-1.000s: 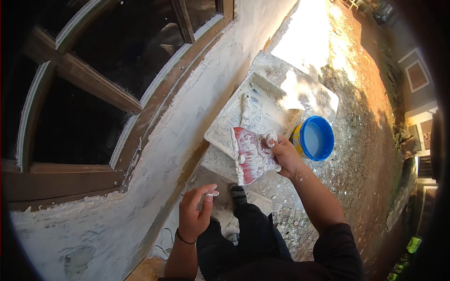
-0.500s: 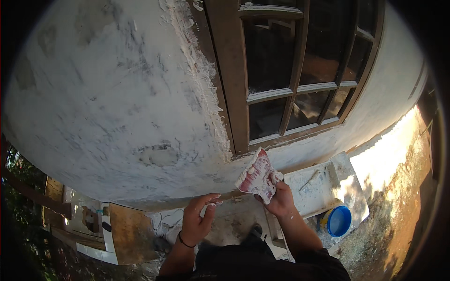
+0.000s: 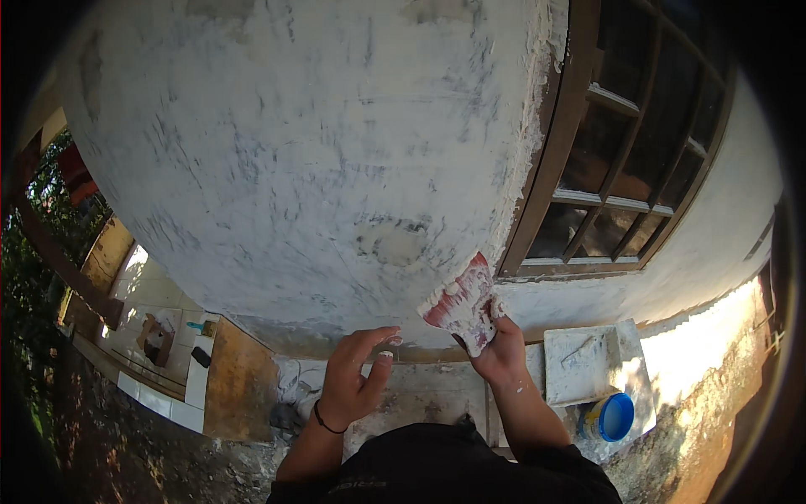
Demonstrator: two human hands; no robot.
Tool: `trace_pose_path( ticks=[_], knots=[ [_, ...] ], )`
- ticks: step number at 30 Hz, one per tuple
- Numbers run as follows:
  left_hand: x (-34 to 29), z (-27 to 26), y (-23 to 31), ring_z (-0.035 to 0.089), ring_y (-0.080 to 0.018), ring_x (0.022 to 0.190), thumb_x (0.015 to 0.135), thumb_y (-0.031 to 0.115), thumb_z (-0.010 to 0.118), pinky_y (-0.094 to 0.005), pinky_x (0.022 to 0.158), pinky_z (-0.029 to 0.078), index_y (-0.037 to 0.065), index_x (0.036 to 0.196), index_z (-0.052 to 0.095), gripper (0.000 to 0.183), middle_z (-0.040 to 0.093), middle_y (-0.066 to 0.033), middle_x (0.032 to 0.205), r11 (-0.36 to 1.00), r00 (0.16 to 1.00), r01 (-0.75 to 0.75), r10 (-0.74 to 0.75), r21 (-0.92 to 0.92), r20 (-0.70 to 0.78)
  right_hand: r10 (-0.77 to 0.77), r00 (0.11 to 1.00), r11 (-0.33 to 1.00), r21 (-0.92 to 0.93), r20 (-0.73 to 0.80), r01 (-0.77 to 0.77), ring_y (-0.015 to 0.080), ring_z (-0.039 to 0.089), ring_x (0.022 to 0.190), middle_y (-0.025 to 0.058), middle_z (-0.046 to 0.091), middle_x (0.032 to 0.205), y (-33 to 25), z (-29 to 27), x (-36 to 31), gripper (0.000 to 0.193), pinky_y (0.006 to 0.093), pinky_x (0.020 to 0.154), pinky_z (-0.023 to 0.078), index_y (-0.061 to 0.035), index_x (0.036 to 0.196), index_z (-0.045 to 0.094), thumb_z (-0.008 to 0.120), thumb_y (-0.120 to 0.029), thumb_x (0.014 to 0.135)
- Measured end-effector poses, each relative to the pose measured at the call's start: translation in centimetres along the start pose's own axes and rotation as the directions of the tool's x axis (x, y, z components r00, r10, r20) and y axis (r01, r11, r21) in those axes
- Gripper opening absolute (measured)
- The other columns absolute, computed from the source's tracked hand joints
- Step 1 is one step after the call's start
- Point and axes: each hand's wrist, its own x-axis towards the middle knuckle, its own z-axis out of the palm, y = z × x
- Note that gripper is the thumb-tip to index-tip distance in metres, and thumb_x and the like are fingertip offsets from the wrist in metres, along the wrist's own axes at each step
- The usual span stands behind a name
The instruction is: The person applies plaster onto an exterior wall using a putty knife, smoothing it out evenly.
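A red, roughly triangular putty spreader (image 3: 460, 301), coated in white filler, is gripped by its narrow end in my right hand (image 3: 501, 349). Its wide edge points up and left, in front of the wall. My left hand (image 3: 359, 378) holds nothing: thumb and fingers are apart, with white paste on the tips. Before me stands the patchy white wall (image 3: 277, 168), with a rough grey spot (image 3: 393, 241) above the spreader. A ragged ridge of filler (image 3: 531, 126) runs beside the brown window frame (image 3: 550, 168).
Low on the right, a paste-smeared white tray (image 3: 579, 365) rests on a board, beside a blue-rimmed bucket (image 3: 615, 417). At left, a brown board (image 3: 239, 382) adjoins a tiled ledge (image 3: 172, 412) carrying a dark object (image 3: 201, 357) and a small teal-handled tool (image 3: 200, 326).
My view has swung left, so the window and tray sit farther right and more wall shows. The spreader remains in my right hand; my left hand's thumb and fingers look a little wider apart.
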Motion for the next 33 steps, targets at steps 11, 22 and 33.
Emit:
trace_pose_path(
  ticks=[11, 22, 33],
  knots=[
    [-3.7, -7.9, -3.8, 0.061, -0.0301, 0.094, 0.09, 0.014, 0.053, -0.0365, 0.083, 0.045, 0.003, 0.115, 0.059, 0.028, 0.065, -0.0138, 0.102, 0.998, 0.998, -0.001, -0.002, -0.059, -0.055, -0.07, 0.996, 0.996, 0.064, 0.06, 0.067, 0.0361, 0.045, 0.126, 0.0188, 0.045, 0.138, 6.9, 2.3, -0.2, 0.048, 0.0505, 0.107, 0.036, -0.0008, 0.135, 0.04, 0.044, -0.013, 0.089],
    [-9.2, -13.1, -6.4, 0.061, -0.0284, 0.09, 0.087, 0.009, 0.054, -0.0346, 0.081, 0.044, 0.003, 0.113, 0.061, 0.028, 0.066, -0.0117, 0.099, 0.976, 0.936, 0.213, -0.191, 0.045, -0.296, 0.314, 0.948, 0.949, 0.047, -0.051, -0.312, 0.0358, 0.053, 0.119, 0.0173, 0.05, 0.133, 13.0, 3.3, 4.9, 0.045, 0.0545, 0.095, 0.048, -0.0033, 0.132, 0.044, 0.046, -0.017, 0.089],
    [-13.1, -7.1, -1.3, 0.062, -0.0284, 0.088, 0.087, 0.011, 0.055, -0.0348, 0.081, 0.046, -0.001, 0.105, 0.063, 0.023, 0.067, -0.0144, 0.096, 0.797, 0.593, 0.603, -0.465, -0.019, -0.658, 0.778, 0.617, 0.627, -0.088, 0.119, -0.774, 0.0336, 0.047, 0.125, 0.0183, 0.045, 0.139, 16.2, 0.7, 9.7, 0.052, 0.0494, 0.105, 0.039, 0.0001, 0.138, 0.036, 0.041, -0.018, 0.09]
  ],
)
